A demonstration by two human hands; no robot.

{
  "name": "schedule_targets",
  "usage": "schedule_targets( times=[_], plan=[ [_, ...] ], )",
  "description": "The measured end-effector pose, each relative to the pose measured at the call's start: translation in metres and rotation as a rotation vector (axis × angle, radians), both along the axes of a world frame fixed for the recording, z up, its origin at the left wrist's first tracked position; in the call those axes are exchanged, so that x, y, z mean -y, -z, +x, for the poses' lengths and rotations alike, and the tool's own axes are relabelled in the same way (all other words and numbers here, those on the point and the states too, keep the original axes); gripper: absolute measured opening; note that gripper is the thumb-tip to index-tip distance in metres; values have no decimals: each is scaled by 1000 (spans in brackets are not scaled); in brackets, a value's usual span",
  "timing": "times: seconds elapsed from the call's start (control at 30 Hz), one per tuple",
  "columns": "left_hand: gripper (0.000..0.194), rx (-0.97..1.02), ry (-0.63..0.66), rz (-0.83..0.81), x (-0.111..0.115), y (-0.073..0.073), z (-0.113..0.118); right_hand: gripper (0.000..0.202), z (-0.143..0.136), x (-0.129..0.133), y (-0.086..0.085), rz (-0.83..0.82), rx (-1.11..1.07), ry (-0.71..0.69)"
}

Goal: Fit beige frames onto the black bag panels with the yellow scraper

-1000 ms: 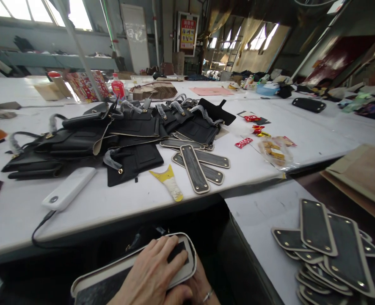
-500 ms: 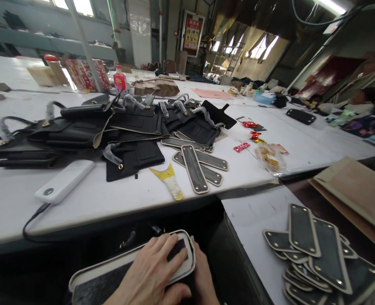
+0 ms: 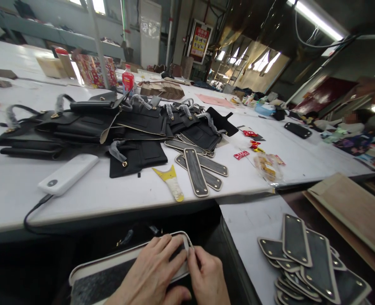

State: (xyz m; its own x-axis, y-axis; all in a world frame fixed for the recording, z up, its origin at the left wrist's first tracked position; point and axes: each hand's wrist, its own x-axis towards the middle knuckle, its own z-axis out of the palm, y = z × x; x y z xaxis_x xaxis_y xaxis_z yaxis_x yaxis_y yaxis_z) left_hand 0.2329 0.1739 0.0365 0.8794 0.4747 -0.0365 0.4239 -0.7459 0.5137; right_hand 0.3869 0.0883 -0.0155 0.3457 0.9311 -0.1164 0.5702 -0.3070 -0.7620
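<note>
A long, round-cornered black bag part (image 3: 108, 277) with cream edges lies tilted close to my body; its lower side is out of frame. My left hand (image 3: 152, 264) rests on its top face, fingers stretched and a little apart. At the part's right end, my right hand (image 3: 208, 273) pinches the cream rim (image 3: 187, 237) between thumb and bent forefinger. Behind it, a plastic-wrapped piece with gold-coloured metal (image 3: 124, 239) shows in the dark.
Black handbags (image 3: 79, 125) with wrapped handles pile up on the white table (image 3: 136, 203). Studded base panels (image 3: 195, 171), a yellow tool (image 3: 171, 182) and a white power bank (image 3: 68, 174) lie near its edge. More panels (image 3: 321, 262) are stacked at right. A person (image 3: 351, 123) sits far right.
My right hand has risen from beside the part's end and now pinches its rim. My left hand stays on top. The view has shifted slightly.
</note>
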Motion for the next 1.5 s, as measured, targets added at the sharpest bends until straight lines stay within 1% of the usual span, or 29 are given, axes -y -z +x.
schedule_targets(
  times=[0.07,0.17,0.23,0.4,0.5,0.6,0.7,0.8,0.87,0.97,1.03,1.1,1.2,1.27,1.37,1.5],
  plan=[
    [53,-17,15,-28,-1,-2,1,36,1,0,3,52,56,-19],
    [53,-55,22,-58,-2,-3,3,37,0,0,8,167,130,-10],
    [55,-71,22,-76,-3,-2,4,37,-2,1,10,211,178,-4],
    [58,-87,39,-110,-2,1,2,37,-3,3,9,203,199,-19],
    [54,-79,34,-119,-1,-2,2,39,-3,2,7,167,201,-8],
    [55,-79,47,-112,-1,-6,1,41,-5,0,2,140,182,-12],
    [57,-85,68,-88,-2,-7,-1,40,-7,0,-7,106,81,-17],
    [66,-96,99,-63,-4,-4,-5,38,-7,3,-13,89,-106,10],
    [72,-93,116,-62,-6,-1,-8,39,-9,8,-13,90,-227,59],
    [74,-100,135,-91,-8,0,-12,42,-14,14,-6,93,-342,147],
    [77,-115,139,-107,-8,-1,-14,42,-19,16,-1,111,-343,169],
    [80,-131,140,-113,-8,-3,-14,40,-24,17,1,137,-296,167],
    [83,-164,147,-111,-8,-5,-13,38,-28,16,-1,151,-226,168],
    [84,-179,158,-102,-8,-6,-13,39,-27,16,-3,151,-240,186],
    [83,-173,178,-88,-10,-6,-12,39,-22,16,0,158,-400,250],
    [84,-162,185,-62,-12,-2,-11,39,-19,14,21,226,-744,364]
  ],
)
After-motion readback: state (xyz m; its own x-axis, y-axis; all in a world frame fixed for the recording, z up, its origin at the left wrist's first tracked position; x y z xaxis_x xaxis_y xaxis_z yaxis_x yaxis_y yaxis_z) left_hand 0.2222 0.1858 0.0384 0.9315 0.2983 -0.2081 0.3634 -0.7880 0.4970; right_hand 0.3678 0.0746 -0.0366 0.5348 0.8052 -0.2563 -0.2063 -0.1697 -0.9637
